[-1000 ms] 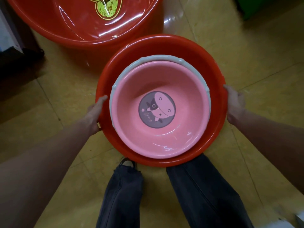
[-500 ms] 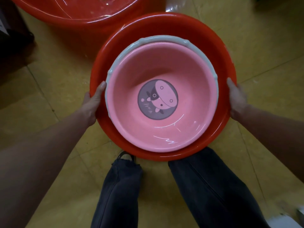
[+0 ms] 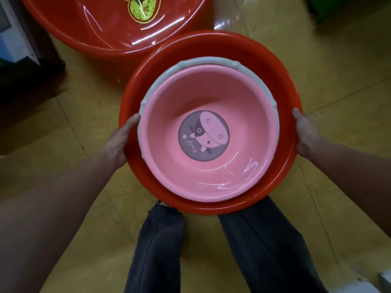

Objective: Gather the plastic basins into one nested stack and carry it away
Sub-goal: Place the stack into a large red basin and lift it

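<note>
Where red basin point(image 3: 211, 45) hovers, yellow tiled floor point(image 3: 317, 70), large red tub point(image 3: 95, 28)

Person's wearing dark charcoal trousers point(image 3: 264, 250), kinda jeans-looking, with a stitched seam point(image 3: 260, 235) running down the right leg. The left leg's hem point(image 3: 165, 208) looks frayed, with threads sticking out. Forearms point(image 3: 63, 197) are bare all the way to the left hand point(image 3: 118, 142) and right hand point(image 3: 306, 136).
</note>
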The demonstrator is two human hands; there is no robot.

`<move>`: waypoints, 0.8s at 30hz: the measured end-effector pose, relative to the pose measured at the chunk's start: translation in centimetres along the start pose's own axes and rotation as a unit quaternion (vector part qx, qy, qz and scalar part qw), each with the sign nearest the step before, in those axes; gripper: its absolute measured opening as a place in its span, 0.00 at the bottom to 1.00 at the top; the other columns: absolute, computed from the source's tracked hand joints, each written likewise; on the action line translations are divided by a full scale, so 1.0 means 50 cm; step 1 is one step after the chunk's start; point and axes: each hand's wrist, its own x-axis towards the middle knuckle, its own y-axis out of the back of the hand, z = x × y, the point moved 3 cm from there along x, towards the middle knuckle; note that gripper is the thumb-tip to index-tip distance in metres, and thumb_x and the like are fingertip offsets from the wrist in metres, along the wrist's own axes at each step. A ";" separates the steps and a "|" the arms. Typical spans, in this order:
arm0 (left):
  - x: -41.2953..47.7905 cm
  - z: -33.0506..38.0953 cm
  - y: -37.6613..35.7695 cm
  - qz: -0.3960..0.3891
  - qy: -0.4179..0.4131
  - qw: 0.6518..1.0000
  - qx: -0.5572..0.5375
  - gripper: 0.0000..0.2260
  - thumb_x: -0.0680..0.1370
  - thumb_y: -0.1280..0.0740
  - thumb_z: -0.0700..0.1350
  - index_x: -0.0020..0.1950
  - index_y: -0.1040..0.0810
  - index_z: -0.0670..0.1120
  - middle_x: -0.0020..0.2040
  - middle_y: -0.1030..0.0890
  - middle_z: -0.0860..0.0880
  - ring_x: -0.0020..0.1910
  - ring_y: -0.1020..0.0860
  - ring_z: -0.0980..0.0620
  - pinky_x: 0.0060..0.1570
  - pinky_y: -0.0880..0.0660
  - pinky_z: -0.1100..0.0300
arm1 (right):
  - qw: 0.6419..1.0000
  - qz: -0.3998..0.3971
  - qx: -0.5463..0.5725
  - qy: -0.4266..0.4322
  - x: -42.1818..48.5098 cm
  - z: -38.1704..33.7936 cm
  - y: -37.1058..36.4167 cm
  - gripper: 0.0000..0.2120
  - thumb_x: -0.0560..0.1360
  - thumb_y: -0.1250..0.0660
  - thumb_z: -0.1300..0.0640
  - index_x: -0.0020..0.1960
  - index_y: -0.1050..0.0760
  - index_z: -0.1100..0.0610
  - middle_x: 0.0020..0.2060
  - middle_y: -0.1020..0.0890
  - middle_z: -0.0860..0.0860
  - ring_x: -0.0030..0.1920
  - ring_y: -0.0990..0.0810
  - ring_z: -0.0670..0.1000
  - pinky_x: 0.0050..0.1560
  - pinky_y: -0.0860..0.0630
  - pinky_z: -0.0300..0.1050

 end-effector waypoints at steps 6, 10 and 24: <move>-0.100 0.047 0.021 -0.008 0.002 1.000 -0.010 0.31 0.71 0.29 0.64 0.69 0.24 0.48 0.66 0.20 0.45 0.65 0.21 0.44 0.68 0.27 0.43 | 0.999 -0.047 -0.002 -0.003 -0.088 -0.104 0.021 0.25 0.78 0.36 0.43 0.70 0.27 0.56 0.62 0.20 0.54 0.61 0.20 0.53 0.66 0.26 0.54; -0.175 0.086 0.035 0.003 0.004 0.999 -0.035 0.33 0.69 0.27 0.65 0.69 0.24 0.49 0.66 0.20 0.45 0.65 0.21 0.43 0.67 0.27 0.42 | 0.998 -0.065 -0.010 -0.006 -0.159 -0.182 0.029 0.27 0.74 0.31 0.44 0.69 0.27 0.54 0.61 0.19 0.54 0.59 0.19 0.55 0.65 0.25 0.56; -0.345 0.244 0.054 -0.001 -0.001 0.987 -0.159 0.22 0.68 0.27 0.61 0.58 0.17 0.53 0.50 0.12 0.48 0.46 0.13 0.51 0.48 0.21 0.52 | 0.995 -0.028 -0.077 0.064 -0.307 -0.472 -0.028 0.29 0.68 0.26 0.43 0.67 0.24 0.50 0.57 0.17 0.54 0.55 0.18 0.57 0.62 0.24 0.58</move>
